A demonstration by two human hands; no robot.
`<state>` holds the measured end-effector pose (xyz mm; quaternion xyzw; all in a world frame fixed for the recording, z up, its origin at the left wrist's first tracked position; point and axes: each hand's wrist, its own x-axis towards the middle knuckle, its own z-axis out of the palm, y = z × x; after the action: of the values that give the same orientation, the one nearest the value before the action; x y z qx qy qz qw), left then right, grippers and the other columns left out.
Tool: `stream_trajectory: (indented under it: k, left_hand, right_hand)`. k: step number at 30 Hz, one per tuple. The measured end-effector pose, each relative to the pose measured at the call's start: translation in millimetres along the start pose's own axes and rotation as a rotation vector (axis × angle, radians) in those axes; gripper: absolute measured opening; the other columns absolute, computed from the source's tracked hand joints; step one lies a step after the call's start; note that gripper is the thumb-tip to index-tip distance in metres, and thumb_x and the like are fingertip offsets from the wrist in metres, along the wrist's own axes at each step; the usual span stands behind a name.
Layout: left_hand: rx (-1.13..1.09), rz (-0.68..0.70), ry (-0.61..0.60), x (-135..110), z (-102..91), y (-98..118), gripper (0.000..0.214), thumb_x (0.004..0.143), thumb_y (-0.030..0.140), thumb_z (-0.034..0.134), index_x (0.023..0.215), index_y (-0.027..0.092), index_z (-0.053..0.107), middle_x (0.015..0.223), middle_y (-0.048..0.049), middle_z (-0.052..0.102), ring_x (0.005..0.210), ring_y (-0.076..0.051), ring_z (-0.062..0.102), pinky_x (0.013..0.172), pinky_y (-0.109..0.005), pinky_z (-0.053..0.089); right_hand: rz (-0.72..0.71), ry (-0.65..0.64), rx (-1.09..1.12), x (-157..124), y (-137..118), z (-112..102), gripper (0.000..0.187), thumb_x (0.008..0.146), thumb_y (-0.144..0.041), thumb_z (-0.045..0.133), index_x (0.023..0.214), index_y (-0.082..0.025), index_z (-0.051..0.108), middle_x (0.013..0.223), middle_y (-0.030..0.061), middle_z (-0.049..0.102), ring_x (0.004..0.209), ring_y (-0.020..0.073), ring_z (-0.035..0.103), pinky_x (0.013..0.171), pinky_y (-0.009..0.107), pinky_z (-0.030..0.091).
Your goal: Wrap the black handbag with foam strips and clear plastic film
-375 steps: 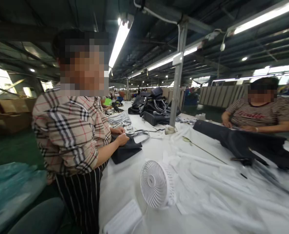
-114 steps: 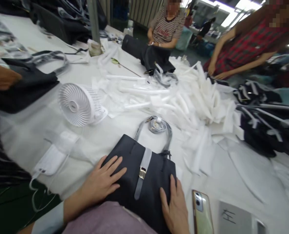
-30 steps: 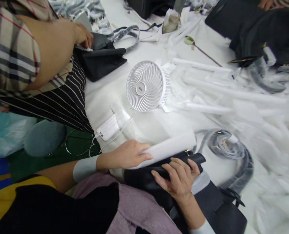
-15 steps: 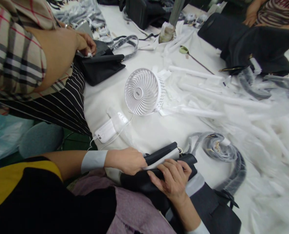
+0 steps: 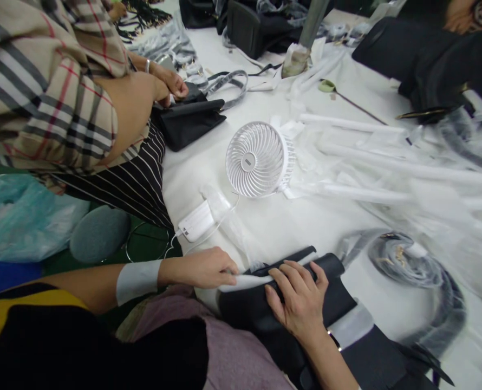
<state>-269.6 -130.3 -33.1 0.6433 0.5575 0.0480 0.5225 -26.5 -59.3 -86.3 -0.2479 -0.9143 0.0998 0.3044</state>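
Note:
A black handbag (image 5: 338, 303) lies on its side at the near edge of the white table (image 5: 290, 227), its mouth facing left. My left hand (image 5: 206, 267) is closed on a white foam sheet (image 5: 245, 281) that sits mostly inside the bag's opening. My right hand (image 5: 300, 295) presses down on the bag's upper flap, fingers curled over its edge. The bag's wrapped grey strap (image 5: 419, 265) coils on the table to the right.
A small white fan (image 5: 257, 158) stands mid-table, a white power bank (image 5: 196, 221) and cable beside it. Piled white foam strips (image 5: 387, 168) fill the right. A person in a plaid shirt (image 5: 62, 81) handles another black bag (image 5: 188, 116) at left. More bags lie at the back.
The white foam sheet has gone from lying rolled on top of the bag to being tucked into its opening. My right hand shifted from gripping the bag's edge to pressing the flap.

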Motion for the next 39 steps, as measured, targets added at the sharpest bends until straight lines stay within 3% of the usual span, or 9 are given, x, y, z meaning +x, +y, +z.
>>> stream_trajectory:
  k: [2, 7, 12, 15, 23, 30, 35, 39]
  left_hand:
    - [0.067, 0.008, -0.047, 5, -0.5, 8, 0.022, 0.092, 0.026, 0.050, 0.084, 0.018, 0.069, 0.073, -0.0008, 0.064, 0.069, -0.014, 0.057, 0.062, -0.023, 0.033]
    - [0.096, -0.139, -0.254, 27, -11.5, 23, 0.016, 0.084, 0.027, 0.059, 0.098, 0.019, 0.064, 0.089, -0.0043, 0.066, 0.078, -0.019, 0.057, 0.063, -0.024, 0.035]
    - [-0.019, -0.276, -0.400, 43, -13.6, 21, 0.014, 0.085, 0.030, 0.053, 0.078, 0.019, 0.057, 0.064, -0.0012, 0.061, 0.049, -0.014, 0.047, 0.050, -0.024, 0.036]
    - [-0.095, -0.329, -0.464, 47, -12.5, 21, 0.018, 0.086, 0.030, 0.048, 0.073, 0.019, 0.052, 0.060, -0.0015, 0.061, 0.048, -0.015, 0.050, 0.049, -0.024, 0.040]
    - [-0.055, -0.239, -0.400, 41, -22.6, 33, 0.013, 0.074, 0.021, 0.058, 0.061, 0.018, 0.056, 0.053, 0.0046, 0.049, 0.053, -0.011, 0.043, 0.049, -0.021, 0.029]
    - [-0.098, -0.227, -0.215, 33, -13.3, 42, 0.011, 0.067, 0.016, 0.053, 0.056, 0.017, 0.056, 0.050, 0.0048, 0.043, 0.056, -0.012, 0.040, 0.053, -0.024, 0.027]
    - [-0.293, -0.267, -0.107, 24, 4.6, 43, 0.016, 0.070, 0.021, 0.047, 0.072, 0.014, 0.062, 0.060, 0.0029, 0.051, 0.060, -0.011, 0.044, 0.057, -0.022, 0.032]
    - [-0.686, -0.282, 0.015, 11, 20.0, 40, 0.023, 0.072, 0.031, 0.058, 0.081, 0.012, 0.066, 0.067, 0.0021, 0.052, 0.063, -0.010, 0.043, 0.061, -0.023, 0.031]
  right_hand:
    - [-0.005, 0.007, 0.008, 1, 0, 0, 0.021, 0.096, -0.036, 0.051, 0.098, -0.020, 0.065, 0.090, 0.0066, 0.070, 0.097, 0.0256, 0.064, 0.103, 0.053, 0.028]
    - [-0.007, 0.023, 0.024, 1, -1, -1, 0.020, 0.095, -0.034, 0.053, 0.099, -0.018, 0.065, 0.092, 0.0073, 0.070, 0.097, 0.0256, 0.063, 0.104, 0.053, 0.028]
    - [0.007, 0.044, 0.051, 1, 0, 0, 0.021, 0.095, -0.034, 0.053, 0.097, -0.018, 0.066, 0.092, 0.0070, 0.070, 0.097, 0.0249, 0.063, 0.104, 0.052, 0.028]
    - [0.010, 0.042, 0.064, 2, 1, 1, 0.018, 0.094, -0.032, 0.054, 0.096, -0.018, 0.066, 0.092, 0.0067, 0.070, 0.097, 0.0246, 0.063, 0.105, 0.052, 0.027]
    - [0.025, 0.043, 0.110, 3, 1, -2, 0.019, 0.094, -0.032, 0.052, 0.097, -0.019, 0.065, 0.091, 0.0064, 0.069, 0.098, 0.0237, 0.062, 0.104, 0.050, 0.028]
    - [0.032, 0.047, 0.134, 3, 1, -2, 0.021, 0.094, -0.032, 0.050, 0.096, -0.018, 0.065, 0.091, 0.0068, 0.070, 0.099, 0.0237, 0.062, 0.104, 0.050, 0.028]
    - [0.040, 0.052, 0.159, 2, 2, -1, 0.020, 0.093, -0.031, 0.050, 0.096, -0.019, 0.065, 0.092, 0.0061, 0.069, 0.099, 0.0233, 0.061, 0.106, 0.050, 0.027]
    - [0.045, 0.059, 0.172, 0, 4, -1, 0.020, 0.092, -0.030, 0.049, 0.096, -0.019, 0.065, 0.091, 0.0058, 0.068, 0.100, 0.0235, 0.061, 0.106, 0.050, 0.027]
